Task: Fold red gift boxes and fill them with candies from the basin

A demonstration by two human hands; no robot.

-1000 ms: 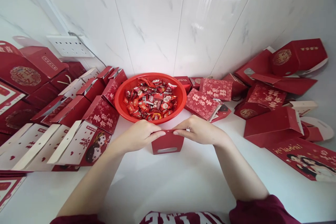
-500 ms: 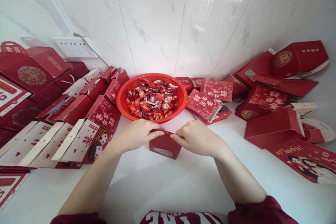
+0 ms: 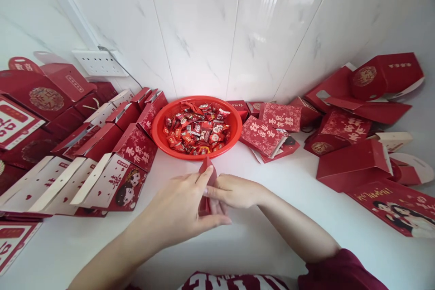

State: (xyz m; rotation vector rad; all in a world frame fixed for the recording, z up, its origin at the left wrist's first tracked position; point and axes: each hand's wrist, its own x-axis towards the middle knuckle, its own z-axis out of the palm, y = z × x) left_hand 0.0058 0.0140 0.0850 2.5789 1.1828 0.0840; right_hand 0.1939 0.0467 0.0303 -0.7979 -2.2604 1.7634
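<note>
A small red paper gift box stands turned edge-on between my hands, just in front of the candy basket. Its top comes to a narrow point, and its lower part is mostly covered by fingers. My left hand presses along its left side, with the thumb stretched out across the near side. From the right, my right hand grips it, thumb on the near face and fingers around the lower part. The red plastic basket behind them holds many wrapped candies.
Rows of standing red and white boxes line the left. Flat red boxes lie right of the basket. A pile of red boxes fills the far right. A tiled wall with a socket strip rises behind.
The red box has been turned from broad side facing me to edge-on. My left hand moved nearer and down its left side; my right hand shifted left onto the box.
</note>
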